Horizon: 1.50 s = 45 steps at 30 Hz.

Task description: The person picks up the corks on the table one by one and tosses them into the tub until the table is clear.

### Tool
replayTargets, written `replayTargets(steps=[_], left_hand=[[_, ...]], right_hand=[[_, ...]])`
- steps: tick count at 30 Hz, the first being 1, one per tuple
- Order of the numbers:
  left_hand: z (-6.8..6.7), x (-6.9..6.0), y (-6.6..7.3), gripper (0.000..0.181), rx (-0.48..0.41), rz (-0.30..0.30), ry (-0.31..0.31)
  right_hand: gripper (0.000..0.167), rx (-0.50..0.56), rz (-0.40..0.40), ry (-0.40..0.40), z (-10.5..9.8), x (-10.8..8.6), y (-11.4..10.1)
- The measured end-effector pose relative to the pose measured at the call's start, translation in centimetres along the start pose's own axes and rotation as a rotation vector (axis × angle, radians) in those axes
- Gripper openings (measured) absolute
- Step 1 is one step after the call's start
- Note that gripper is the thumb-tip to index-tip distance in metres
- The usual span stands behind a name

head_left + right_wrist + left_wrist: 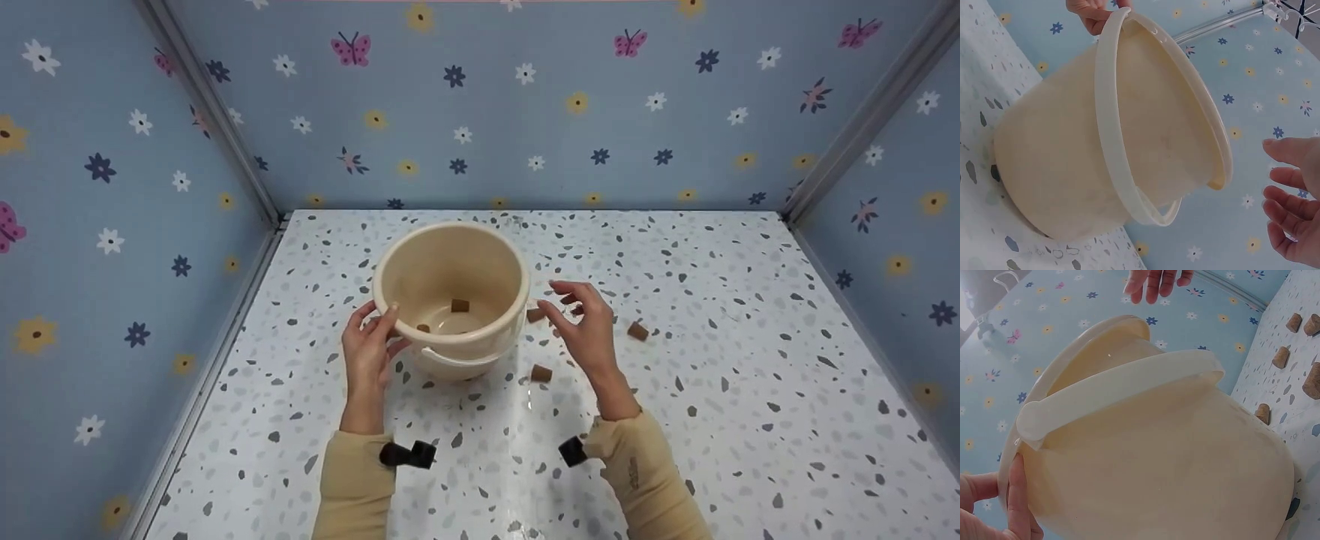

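Note:
A cream bucket (450,255) with a white handle (1129,385) hanging down its near side stands left of centre. My left hand (365,356) pinches its left rim, thumb over the edge and fingers outside against the wall. Inside lie a brown cork (460,305) and a second one (424,328) partly hidden by the rim. My right hand (591,334) is just right of the bucket, fingers loosely bent and apart, with nothing in it; the right wrist view shows this hand (1296,197) away from the bucket wall (1055,140).
Several corks lie on the speckled white table (720,450): one (535,315) beside the bucket near my right fingertips, one (541,373) nearer me, one (637,331) farther right. Blue flowered panels (510,112) enclose the back and both sides.

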<state>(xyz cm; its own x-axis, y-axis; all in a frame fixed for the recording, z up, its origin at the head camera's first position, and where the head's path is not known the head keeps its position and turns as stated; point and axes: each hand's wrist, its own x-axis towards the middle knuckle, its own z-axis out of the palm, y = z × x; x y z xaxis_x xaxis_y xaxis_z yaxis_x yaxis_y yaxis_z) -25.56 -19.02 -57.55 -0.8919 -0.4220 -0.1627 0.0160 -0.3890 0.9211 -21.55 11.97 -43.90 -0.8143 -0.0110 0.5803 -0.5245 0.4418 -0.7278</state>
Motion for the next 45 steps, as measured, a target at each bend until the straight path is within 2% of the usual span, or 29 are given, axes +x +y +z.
replayTargets(steps=[2,3,4,7,8,9,12,15,16,17,19,22,23,25,27,29,30,32,33,35,38,39,41,42,45], left_hand=[[-0.1,0.3,-0.4,0.058,-0.003,0.003,0.017],[-0.4,1.2,-1.6,0.063,0.013,0.028,0.031],[-0.6,1.7,-2.1,0.063,0.013,0.036,0.034],[-0.5,1.3,-1.6,0.065,0.022,-0.001,0.023],[-0.3,0.9,-1.0,0.065,0.023,-0.02,0.017],[0.0,0.1,0.2,0.061,0.016,-0.05,0.006],[0.7,-1.6,2.2,0.057,-0.005,-0.089,-0.008],[1.1,-2.5,3.1,0.054,-0.01,-0.085,-0.006],[1.0,-2.3,2.6,0.057,-0.003,-0.067,-0.001],[1.0,-2.4,2.8,0.056,-0.012,-0.064,-0.005],[1.5,-3.2,3.7,0.056,0.006,-0.064,0.007],[2.8,-5.7,6.4,0.052,0.0,-0.061,0.015],[3.0,-6.2,6.8,0.05,-0.03,-0.048,-0.001],[3.9,-7.9,8.5,0.046,-0.014,-0.048,0.011],[4.3,-8.9,9.5,0.041,-0.012,-0.064,0.019],[4.5,-9.3,10.0,0.04,-0.007,-0.071,0.023],[4.8,-9.7,10.5,0.04,0.031,-0.09,0.045],[4.6,-9.4,10.3,0.041,0.001,-0.095,0.026],[4.1,-8.5,9.3,0.042,-0.013,-0.09,0.021],[2.9,-6.1,6.7,0.048,-0.005,-0.067,0.011],[0.8,-1.9,2.0,0.056,-0.005,-0.025,-0.011],[0.2,-0.6,0.5,0.06,0.026,-0.012,0.003],[0.0,-0.3,0.3,0.06,0.017,-0.011,-0.004],[0.3,-0.9,1.0,0.059,0.003,-0.015,-0.006],[2.3,-4.7,5.3,0.051,0.002,-0.051,0.013]], right_hand=[[0.028,-0.003,0.012,0.007,-0.2,-0.2,0.5],[0.028,-0.005,0.019,0.009,-0.4,-0.4,0.7],[0.027,-0.004,0.026,0.013,-0.5,-0.5,1.0],[0.027,-0.018,0.047,0.02,-0.9,-0.9,1.7],[0.027,-0.021,0.055,0.022,-1.1,-1.1,2.0],[0.027,-0.021,0.062,0.024,-1.2,-1.2,2.2],[0.027,-0.023,0.093,0.031,-1.7,-1.6,3.0],[0.027,-0.018,0.121,0.042,-2.1,-1.9,3.7],[0.027,-0.021,0.129,0.044,-2.2,-2.1,3.9],[0.027,-0.021,0.135,0.046,-2.3,-2.2,4.2],[0.027,-0.04,0.149,0.044,-2.6,-2.5,4.7],[0.027,-0.058,0.181,0.038,-3.0,-3.1,5.4],[0.027,-0.065,0.196,0.036,-3.1,-3.3,5.7],[0.028,-0.078,0.227,0.035,-3.4,-3.8,6.1],[0.029,-0.085,0.262,0.034,-3.6,-4.2,6.5],[0.03,-0.096,0.295,0.031,-3.8,-4.6,6.9],[0.03,-0.1,0.313,0.029,-3.9,-4.8,7.1],[0.031,-0.103,0.343,0.022,-4.1,-5.1,7.5],[0.032,-0.107,0.355,0.018,-4.1,-5.3,7.7],[0.033,-0.112,0.382,0.008,-4.2,-5.5,8.1],[0.034,-0.12,0.436,-0.012,-4.3,-5.9,8.7],[0.036,-0.127,0.458,-0.021,-4.3,-6.0,8.9],[0.038,-0.136,0.494,-0.04,-4.4,-6.2,9.3],[0.038,-0.138,0.507,-0.048,-4.4,-6.3,9.4],[0.04,-0.152,0.518,-0.073,-4.5,-6.6,9.9]])
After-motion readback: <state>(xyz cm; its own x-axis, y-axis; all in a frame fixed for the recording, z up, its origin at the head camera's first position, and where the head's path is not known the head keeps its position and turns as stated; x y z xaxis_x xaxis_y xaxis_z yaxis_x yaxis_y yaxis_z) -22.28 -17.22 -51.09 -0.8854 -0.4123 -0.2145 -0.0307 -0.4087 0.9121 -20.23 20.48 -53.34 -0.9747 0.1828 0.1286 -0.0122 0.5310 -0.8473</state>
